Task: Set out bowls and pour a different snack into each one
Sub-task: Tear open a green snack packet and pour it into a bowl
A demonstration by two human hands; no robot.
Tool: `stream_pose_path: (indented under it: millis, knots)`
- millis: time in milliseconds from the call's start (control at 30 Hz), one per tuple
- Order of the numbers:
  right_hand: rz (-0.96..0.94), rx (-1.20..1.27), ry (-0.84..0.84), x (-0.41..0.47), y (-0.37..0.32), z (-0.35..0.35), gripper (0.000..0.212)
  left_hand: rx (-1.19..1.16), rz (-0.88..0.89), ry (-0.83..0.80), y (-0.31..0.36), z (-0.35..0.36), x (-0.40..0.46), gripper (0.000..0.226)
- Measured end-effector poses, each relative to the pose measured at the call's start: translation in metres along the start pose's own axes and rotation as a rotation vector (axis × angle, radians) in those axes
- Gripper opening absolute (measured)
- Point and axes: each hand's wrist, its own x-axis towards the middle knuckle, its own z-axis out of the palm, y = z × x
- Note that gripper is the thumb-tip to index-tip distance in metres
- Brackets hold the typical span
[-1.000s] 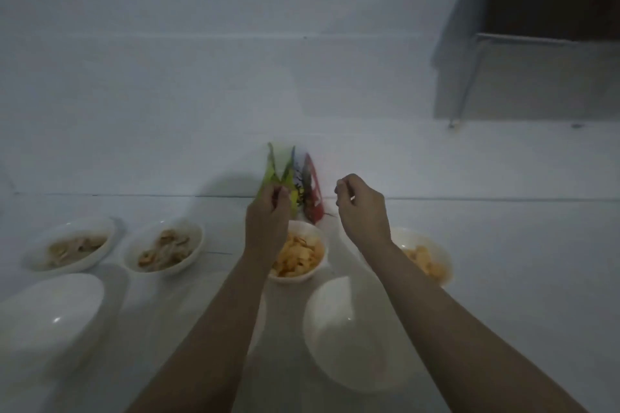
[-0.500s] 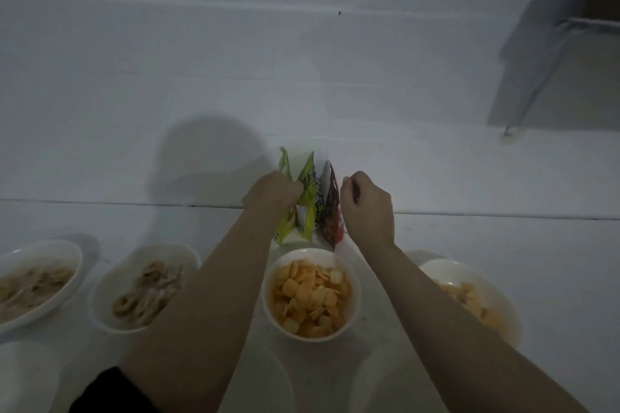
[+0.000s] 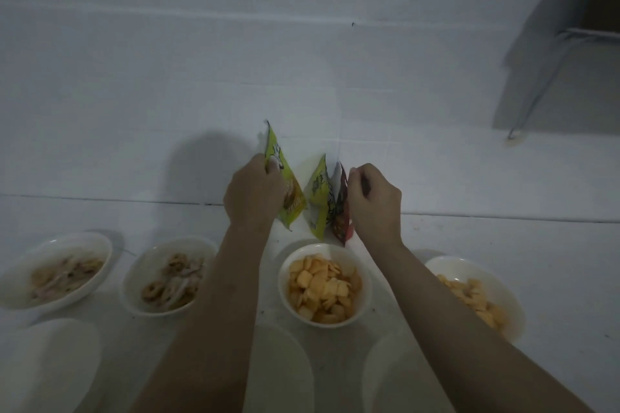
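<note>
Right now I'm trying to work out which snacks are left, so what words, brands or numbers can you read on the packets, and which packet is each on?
Green packet in the left hand: printing shows, too blurred to read.
Second green packet: dark lettering, too blurred to read.
Red packet by the right hand: seen edge-on, nothing readable.
Bowls: no text.

Dim light. I see a white tiled wall [image 3: 235, 53] meeting a white counter surface [image 3: 503, 245] along a dark seam; a grey cabinet [image 3: 553, 53] hangs upper right.
</note>
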Motion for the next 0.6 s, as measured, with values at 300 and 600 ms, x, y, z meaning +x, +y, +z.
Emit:
stream_pose_path:
  millis: [300, 600]
  knots:
    - [-0.059, 0.192, -0.004, -0.061, -0.080, -0.065, 0.033, -0.422, 0.195, 0.309, 0.013, -0.079, -0.120, 0.037]
    - [-0.054, 0.297, -0.152, -0.153, -0.119, -0.100, 0.027, -0.744, 0.008, 0.301, 0.001, -0.138, -0.219, 0.026]
